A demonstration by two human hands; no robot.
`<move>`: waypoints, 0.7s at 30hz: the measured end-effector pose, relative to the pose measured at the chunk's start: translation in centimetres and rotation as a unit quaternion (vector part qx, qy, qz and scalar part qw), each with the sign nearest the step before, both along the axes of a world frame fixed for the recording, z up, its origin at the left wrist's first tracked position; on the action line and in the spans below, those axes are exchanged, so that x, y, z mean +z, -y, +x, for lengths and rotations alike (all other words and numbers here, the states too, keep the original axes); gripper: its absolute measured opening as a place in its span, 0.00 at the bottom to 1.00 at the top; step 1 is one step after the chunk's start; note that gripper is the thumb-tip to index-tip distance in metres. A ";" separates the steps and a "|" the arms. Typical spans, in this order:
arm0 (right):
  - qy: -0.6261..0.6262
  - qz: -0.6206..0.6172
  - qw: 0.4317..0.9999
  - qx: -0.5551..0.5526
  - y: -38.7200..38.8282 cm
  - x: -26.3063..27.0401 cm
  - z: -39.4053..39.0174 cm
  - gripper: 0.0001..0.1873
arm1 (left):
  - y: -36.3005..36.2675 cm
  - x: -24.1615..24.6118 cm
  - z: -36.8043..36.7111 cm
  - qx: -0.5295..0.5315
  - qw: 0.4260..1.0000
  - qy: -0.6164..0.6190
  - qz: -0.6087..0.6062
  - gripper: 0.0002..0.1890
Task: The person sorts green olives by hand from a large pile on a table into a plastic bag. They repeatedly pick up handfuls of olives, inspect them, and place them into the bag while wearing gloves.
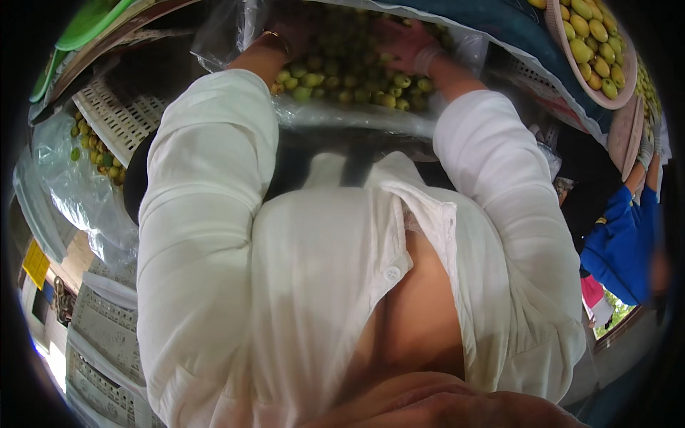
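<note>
At the top of the head view, many small green and yellow-green fruits [342, 80] lie in a container lined with clear plastic film [353, 119]. My left hand [294, 35], with a bracelet at its wrist, reaches in at the left side of the fruits; shadow hides most of its fingers. On the right side, my right hand [408, 45] rests on or among the fruits, wearing what looks like a thin glove. Its fingers are partly spread, and the dark blur does not show whether it grips any fruit.
A pink plastic basket [567, 59] of yellow-green fruits stands at upper right, near a co-worker in blue sleeves [615, 241]. To the left are a white perforated crate [120, 117], a plastic bag [80, 176] by more fruits, and stacked crates [107, 331]. A green basin [88, 27] is at upper left.
</note>
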State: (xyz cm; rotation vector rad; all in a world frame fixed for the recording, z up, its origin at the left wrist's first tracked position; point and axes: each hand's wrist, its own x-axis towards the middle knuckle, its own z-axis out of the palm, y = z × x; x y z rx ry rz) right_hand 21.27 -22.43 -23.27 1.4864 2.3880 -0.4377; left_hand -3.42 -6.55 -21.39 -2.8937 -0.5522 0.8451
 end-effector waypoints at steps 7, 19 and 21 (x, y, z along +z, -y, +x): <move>0.136 0.040 0.989 -0.051 1.1 3.2 3.3 0.27 | 0.2 1.1 -1.2 0.017 0.996 0.078 0.048 0.27; 0.053 -0.100 0.957 -0.268 2.2 10.0 -0.9 0.27 | -1.1 -1.7 -0.8 0.026 0.999 -0.021 0.033 0.34; -0.083 -0.101 0.943 -0.306 2.5 11.1 -0.8 0.25 | 0.1 0.4 -1.3 0.004 1.000 0.015 0.019 0.28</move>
